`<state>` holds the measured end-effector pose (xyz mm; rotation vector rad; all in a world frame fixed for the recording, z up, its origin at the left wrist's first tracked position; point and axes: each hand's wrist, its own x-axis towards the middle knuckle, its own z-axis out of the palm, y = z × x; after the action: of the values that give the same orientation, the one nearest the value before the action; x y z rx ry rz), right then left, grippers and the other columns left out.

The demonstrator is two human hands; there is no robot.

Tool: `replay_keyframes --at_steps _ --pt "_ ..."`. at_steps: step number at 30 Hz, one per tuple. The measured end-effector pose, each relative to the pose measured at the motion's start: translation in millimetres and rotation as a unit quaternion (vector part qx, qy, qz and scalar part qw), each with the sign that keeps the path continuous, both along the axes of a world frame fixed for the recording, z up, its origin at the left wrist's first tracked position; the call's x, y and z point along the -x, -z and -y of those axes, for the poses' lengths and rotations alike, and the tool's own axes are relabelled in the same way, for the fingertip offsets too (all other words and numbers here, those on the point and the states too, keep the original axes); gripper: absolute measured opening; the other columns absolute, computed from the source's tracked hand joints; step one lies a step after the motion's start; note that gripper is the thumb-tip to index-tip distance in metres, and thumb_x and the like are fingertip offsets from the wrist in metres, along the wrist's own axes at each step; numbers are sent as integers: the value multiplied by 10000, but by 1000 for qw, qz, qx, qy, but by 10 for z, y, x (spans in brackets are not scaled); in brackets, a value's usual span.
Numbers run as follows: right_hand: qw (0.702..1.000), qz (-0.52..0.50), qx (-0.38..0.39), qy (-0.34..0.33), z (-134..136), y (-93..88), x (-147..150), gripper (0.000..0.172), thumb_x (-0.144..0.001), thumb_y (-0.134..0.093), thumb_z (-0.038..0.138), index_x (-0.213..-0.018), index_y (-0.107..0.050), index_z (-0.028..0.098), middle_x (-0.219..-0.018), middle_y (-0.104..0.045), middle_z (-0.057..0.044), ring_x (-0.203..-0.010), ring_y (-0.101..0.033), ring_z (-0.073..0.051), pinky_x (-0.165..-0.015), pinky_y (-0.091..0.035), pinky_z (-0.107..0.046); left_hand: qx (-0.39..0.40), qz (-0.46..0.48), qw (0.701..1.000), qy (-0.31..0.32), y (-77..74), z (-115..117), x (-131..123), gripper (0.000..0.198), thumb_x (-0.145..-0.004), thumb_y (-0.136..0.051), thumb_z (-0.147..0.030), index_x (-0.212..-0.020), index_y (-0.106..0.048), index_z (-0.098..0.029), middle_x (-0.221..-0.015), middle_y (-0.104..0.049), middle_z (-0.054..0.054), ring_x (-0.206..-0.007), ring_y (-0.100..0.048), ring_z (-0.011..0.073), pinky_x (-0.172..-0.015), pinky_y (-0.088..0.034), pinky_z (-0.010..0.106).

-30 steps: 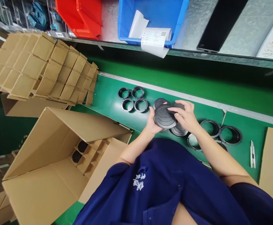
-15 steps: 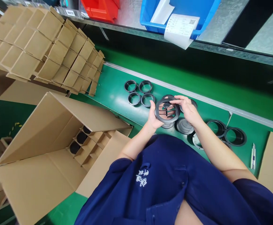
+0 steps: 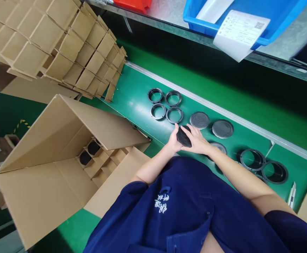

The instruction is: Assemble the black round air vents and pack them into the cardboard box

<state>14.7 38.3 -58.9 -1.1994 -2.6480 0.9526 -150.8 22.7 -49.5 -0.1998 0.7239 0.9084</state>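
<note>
Between my two hands is a round black part (image 3: 184, 136), tilted, in front of my body. My left hand (image 3: 173, 141) grips its left edge, thumb up. My right hand (image 3: 195, 140) has its fingers around the right side. Beyond them on the green table (image 3: 132, 82) lie two dark round discs, one (image 3: 199, 120) at the left and one (image 3: 222, 129) at the right. A third disc (image 3: 218, 148) is partly hidden by my right forearm. Several black rings (image 3: 174, 115) sit to the left, and wider black rings (image 3: 275, 172) stand to the right.
An open carton (image 3: 45, 182) with dividers and black round parts is at the left. Stacked cardboard dividers (image 3: 63, 45) rise behind it. A blue bin (image 3: 203, 26) and red bin (image 3: 136, 4) sit on the shelf. A cutter (image 3: 292, 195) lies right.
The held part was facing up with its open ring and inner bars visible; now it is tilted and looks solid. My right hand has closed around it. The camera view has shifted.
</note>
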Motion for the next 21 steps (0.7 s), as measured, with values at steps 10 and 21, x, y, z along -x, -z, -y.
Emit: replay_keyframes --at_steps 10,21 --pt "987 105 -112 54 -1090 771 1068 1220 -734 -771 707 -1664 -214 147 -1637 -211 -294 -1417 -315 -501 -1174 -106 -721 142 -200 960 -136 364 -129 927 548 -992 -446 -641 -1233 -619 -180 -1210 -677 151 -1069 -677 242 -1005 -532 461" --pt "993 40 -89 58 -868 672 1169 831 -1003 -481 541 -1662 -221 106 -1724 -71 -202 -1596 -57 -394 -1257 -34 -650 270 -267 916 -131 671 119 1016 276 -993 -558 -357 -912 -683 -124 -904 -699 108 -770 -684 161 -831 -579 343"
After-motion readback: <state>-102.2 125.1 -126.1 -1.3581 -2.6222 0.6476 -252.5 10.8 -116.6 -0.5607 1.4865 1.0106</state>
